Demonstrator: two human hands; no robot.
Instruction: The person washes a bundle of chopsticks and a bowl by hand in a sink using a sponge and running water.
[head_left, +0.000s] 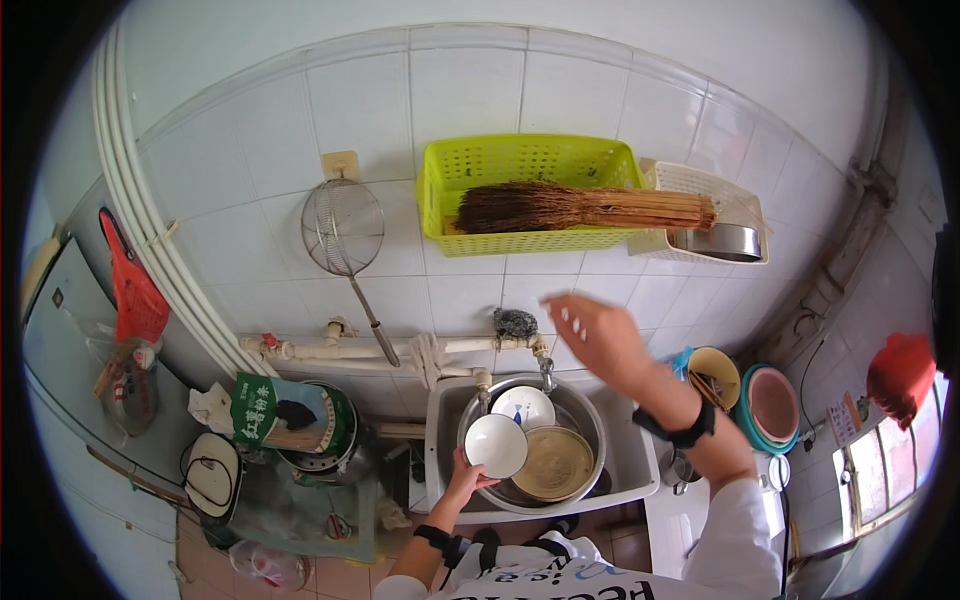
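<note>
My left hand (466, 480) grips the rim of a white bowl (496, 446), tilted with its inside towards the camera, over the left part of a large metal basin (597, 480). The basin stands in the sink (634, 480). In it lie a white dish with a blue mark (523, 406) and a round pot or bowl with cloudy, brownish liquid (553, 463). My right hand (592, 326) is raised in front of the tiled wall, right of a dark scouring pad (515, 323) on the pipe and above the metal tap (547, 375). Its fingers are bent; nothing shows in them.
A green basket (525, 244) with a straw brush (585, 207) and a cream basket (697, 176) hang above. A wire strainer (343, 227) hangs left. Stacked basins (772, 405) and a yellow container with utensils (714, 375) stand right. A packet (289, 412) lies on a pot at left.
</note>
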